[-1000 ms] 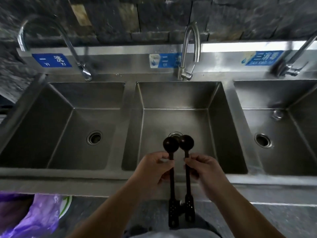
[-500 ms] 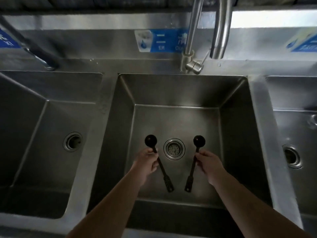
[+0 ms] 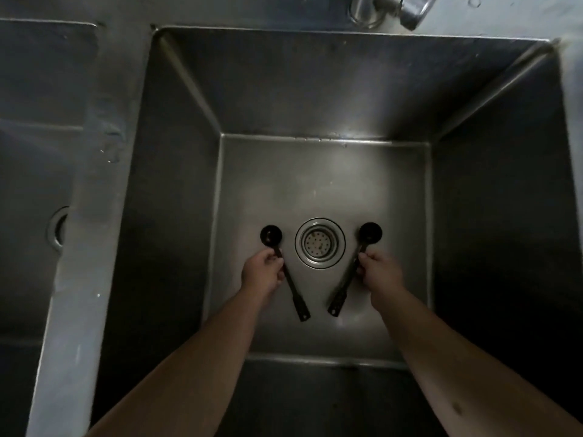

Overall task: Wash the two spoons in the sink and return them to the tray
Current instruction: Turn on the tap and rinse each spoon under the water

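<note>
Two black long-handled spoons are down near the floor of the middle steel sink (image 3: 315, 184). My left hand (image 3: 262, 272) grips the left spoon (image 3: 271, 235) by the upper handle, its round bowl left of the drain. My right hand (image 3: 380, 272) grips the right spoon (image 3: 371, 231) the same way, its bowl right of the drain. The two handles slant toward each other below my hands, forming a V. Whether the spoons touch the sink floor I cannot tell. No tray is in view.
The round strainer drain (image 3: 320, 242) sits between the two spoon bowls. The base of the tap (image 3: 388, 7) shows at the top edge; no water runs. A second basin (image 3: 38, 152) with its drain lies to the left behind a steel divider.
The spoons went from touching bowls above the sink's front edge to apart and deep in the middle basin. The view has moved closer and lower over the sink.
</note>
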`<action>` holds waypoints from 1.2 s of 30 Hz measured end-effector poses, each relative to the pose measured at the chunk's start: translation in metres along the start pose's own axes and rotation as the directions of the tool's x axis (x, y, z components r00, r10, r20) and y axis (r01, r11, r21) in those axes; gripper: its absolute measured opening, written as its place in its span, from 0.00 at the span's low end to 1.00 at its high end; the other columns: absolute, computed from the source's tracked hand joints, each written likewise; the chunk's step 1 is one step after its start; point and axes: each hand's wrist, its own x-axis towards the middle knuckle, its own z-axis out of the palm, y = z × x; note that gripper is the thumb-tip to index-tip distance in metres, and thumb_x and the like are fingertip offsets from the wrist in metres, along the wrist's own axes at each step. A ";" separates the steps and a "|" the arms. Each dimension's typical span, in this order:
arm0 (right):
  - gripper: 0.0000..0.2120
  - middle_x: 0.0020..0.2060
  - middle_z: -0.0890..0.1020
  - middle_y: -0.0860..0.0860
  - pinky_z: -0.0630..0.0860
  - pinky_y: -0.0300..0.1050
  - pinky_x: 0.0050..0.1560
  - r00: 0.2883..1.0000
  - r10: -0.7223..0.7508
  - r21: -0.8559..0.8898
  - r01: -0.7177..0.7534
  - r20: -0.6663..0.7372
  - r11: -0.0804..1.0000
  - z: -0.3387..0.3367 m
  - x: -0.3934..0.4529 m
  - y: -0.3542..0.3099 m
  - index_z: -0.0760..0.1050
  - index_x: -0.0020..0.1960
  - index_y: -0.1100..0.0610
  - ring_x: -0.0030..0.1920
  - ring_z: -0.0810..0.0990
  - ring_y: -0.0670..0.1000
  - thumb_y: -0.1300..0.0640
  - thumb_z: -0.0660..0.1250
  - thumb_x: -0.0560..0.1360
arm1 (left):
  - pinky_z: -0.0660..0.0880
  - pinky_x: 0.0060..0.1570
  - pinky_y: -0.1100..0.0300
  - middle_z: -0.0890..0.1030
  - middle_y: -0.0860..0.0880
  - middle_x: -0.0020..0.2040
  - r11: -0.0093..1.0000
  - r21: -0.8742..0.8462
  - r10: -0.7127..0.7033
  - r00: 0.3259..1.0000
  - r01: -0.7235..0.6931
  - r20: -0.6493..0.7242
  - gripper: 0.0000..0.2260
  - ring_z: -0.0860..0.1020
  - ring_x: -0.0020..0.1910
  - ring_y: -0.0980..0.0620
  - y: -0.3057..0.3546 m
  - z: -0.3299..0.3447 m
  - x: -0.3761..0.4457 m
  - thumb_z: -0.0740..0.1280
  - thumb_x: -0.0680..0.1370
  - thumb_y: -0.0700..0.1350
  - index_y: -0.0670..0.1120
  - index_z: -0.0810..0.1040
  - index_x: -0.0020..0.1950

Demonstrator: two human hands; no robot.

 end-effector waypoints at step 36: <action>0.11 0.45 0.84 0.60 0.82 0.50 0.50 0.774 -0.620 -0.450 0.603 0.130 0.659 -0.015 -0.062 -0.378 0.77 0.49 0.60 0.47 0.84 0.59 0.57 0.57 0.80 | 0.67 0.36 0.71 0.78 0.60 0.42 0.541 0.282 0.759 0.604 -0.792 0.242 0.15 0.74 0.40 0.67 0.391 0.046 -0.097 0.74 0.72 0.50 0.56 0.74 0.56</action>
